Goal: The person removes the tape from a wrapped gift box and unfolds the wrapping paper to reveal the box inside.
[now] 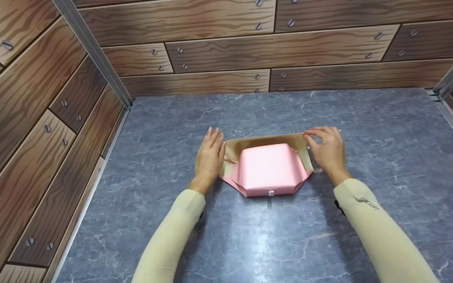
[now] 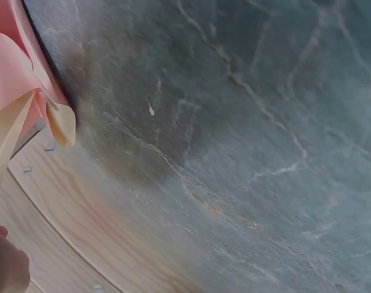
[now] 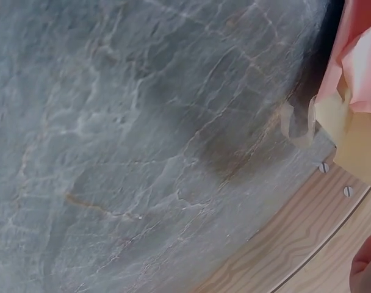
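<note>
A box in pink wrapping paper (image 1: 267, 167) sits in the middle of the table, with a small shiny patch (image 1: 271, 193) on its near side. Behind it, the paper's tan inner face (image 1: 256, 141) stands raised as a flap. My left hand (image 1: 208, 159) lies along the flap's left edge, fingers straight and pointing away. At the far right corner, my right hand (image 1: 330, 149) pinches the paper between thumb and fingers. In the right wrist view a clear tape strip (image 3: 298, 125) sticks out from the paper's side. Folded pink paper (image 2: 11, 73) shows in the left wrist view.
The box rests on a grey marbled tabletop (image 1: 151, 157). Wood-plank-patterned panels (image 1: 218, 51) rise at the back and on the left (image 1: 34, 157), with metal rails (image 1: 92, 51) at the corners.
</note>
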`<control>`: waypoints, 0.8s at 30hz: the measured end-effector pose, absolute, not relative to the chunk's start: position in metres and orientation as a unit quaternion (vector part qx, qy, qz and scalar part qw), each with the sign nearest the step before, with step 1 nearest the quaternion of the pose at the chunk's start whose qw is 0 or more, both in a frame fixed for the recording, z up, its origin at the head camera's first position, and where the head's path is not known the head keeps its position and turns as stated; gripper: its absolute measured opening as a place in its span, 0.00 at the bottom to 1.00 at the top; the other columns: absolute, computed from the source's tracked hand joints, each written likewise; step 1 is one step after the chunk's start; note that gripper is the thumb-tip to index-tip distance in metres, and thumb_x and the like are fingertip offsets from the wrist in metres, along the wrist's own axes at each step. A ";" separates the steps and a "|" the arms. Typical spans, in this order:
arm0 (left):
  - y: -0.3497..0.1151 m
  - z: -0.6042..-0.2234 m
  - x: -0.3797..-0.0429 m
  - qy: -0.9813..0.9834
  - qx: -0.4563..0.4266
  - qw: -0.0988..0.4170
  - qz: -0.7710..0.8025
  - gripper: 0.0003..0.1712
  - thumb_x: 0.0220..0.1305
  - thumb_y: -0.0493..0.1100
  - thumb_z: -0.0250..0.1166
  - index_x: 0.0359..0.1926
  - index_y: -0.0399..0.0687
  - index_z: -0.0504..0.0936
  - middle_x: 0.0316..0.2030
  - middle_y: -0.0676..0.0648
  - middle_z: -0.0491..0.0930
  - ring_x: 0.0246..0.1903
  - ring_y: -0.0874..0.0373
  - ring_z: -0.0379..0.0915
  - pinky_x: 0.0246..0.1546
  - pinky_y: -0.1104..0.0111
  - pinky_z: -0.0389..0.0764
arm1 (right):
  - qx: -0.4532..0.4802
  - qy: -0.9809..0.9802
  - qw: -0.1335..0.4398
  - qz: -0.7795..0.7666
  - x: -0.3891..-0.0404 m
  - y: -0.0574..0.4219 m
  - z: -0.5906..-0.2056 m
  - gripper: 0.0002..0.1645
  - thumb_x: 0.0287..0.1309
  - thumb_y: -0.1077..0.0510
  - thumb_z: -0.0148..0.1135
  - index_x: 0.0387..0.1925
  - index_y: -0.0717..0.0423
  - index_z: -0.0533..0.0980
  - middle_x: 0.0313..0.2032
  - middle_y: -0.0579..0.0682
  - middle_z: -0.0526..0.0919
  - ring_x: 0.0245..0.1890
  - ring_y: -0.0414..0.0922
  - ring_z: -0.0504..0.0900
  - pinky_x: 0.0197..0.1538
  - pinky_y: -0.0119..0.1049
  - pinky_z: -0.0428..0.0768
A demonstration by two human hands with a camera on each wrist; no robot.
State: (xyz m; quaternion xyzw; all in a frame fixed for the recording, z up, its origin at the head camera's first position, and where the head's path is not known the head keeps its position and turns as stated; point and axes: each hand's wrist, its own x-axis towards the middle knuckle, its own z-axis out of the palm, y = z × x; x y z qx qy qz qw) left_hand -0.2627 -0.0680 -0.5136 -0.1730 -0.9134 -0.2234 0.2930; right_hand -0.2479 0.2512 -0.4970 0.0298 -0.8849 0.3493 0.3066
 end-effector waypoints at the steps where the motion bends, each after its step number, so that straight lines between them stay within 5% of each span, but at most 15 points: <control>1: -0.067 -0.513 -0.264 -0.914 -0.173 0.293 -0.222 0.17 0.69 0.43 0.59 0.52 0.38 0.83 0.59 0.41 0.79 0.66 0.48 0.68 0.68 0.60 0.67 | 0.029 -0.884 0.306 0.351 -0.248 0.252 -0.497 0.08 0.54 0.59 0.70 0.35 0.59 0.87 0.39 0.57 0.87 0.44 0.55 0.77 0.50 0.47 0.72; 16: -0.061 -0.501 -0.285 -0.898 -0.164 0.340 -0.227 0.10 0.66 0.42 0.62 0.34 0.41 0.86 0.44 0.42 0.84 0.54 0.47 0.78 0.61 0.59 0.73 | -0.019 -0.875 0.306 0.374 -0.261 0.247 -0.494 0.07 0.55 0.61 0.68 0.33 0.62 0.86 0.31 0.61 0.80 0.37 0.55 0.75 0.44 0.43 0.70; 24: -0.060 -0.510 -0.290 -0.875 -0.223 0.417 -0.106 0.19 0.63 0.42 0.65 0.54 0.42 0.83 0.54 0.44 0.82 0.60 0.46 0.74 0.64 0.58 0.72 | -0.019 -0.868 0.305 0.392 -0.264 0.245 -0.498 0.08 0.56 0.60 0.68 0.37 0.61 0.86 0.34 0.60 0.86 0.36 0.56 0.78 0.43 0.44 0.72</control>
